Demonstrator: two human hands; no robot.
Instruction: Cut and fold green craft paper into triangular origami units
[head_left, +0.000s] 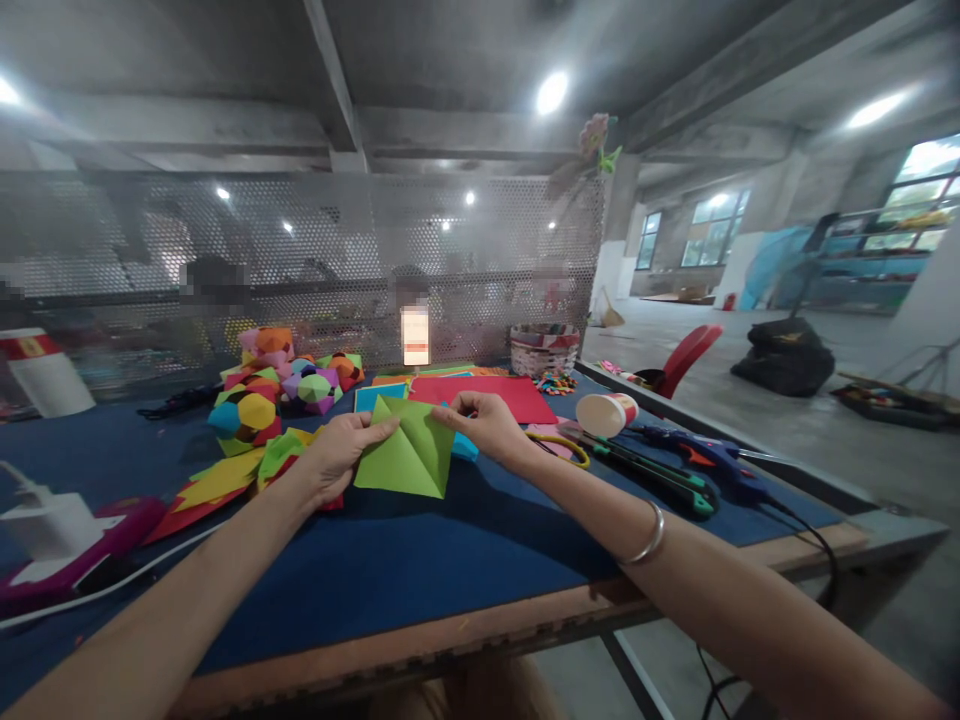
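Observation:
A square sheet of green paper (409, 455) with crease lines is held up above the blue tabletop (480, 560). My left hand (341, 455) pinches its left edge between thumb and fingers. At the upper right corner, my right hand (484, 422) grips it the same way, thumb and fingers together. Behind the sheet lie a red sheet (502, 397) and a blue sheet (369, 398). A small blue paper piece (465, 447) shows just below my right hand.
Colourful paper balls (251, 412) and yellow paper pieces (217, 482) lie left. A power strip (105, 555) is at far left. On the right are a paper cup (606, 414), a green-black cutter (660, 477) and a glue gun (712, 460). A basket (544, 350) stands behind.

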